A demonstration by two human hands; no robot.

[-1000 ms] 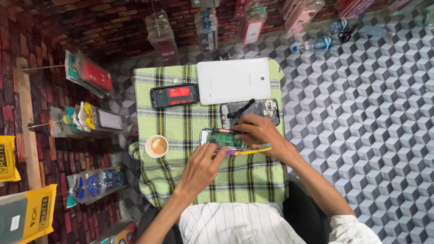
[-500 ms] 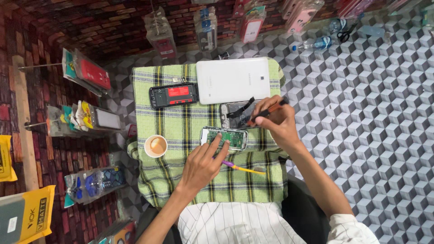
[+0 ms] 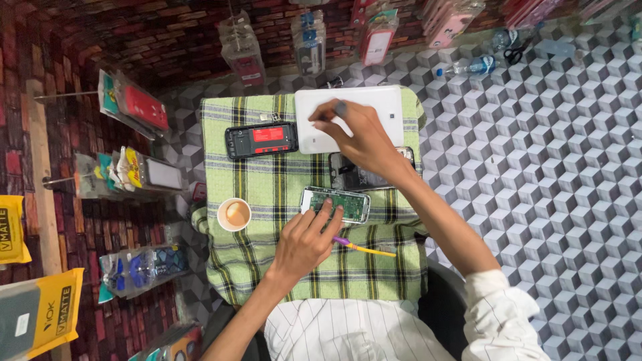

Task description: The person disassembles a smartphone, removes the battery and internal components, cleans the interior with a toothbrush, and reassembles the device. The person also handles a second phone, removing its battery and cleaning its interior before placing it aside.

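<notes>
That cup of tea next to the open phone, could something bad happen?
Possibly. The cup of tea stands uncovered on the soft checked cloth, near the left hand steadying the opened phone; a nudge might spill it onto the bare circuit board. The right hand reaches across another opened phone and could knock it.
</notes>
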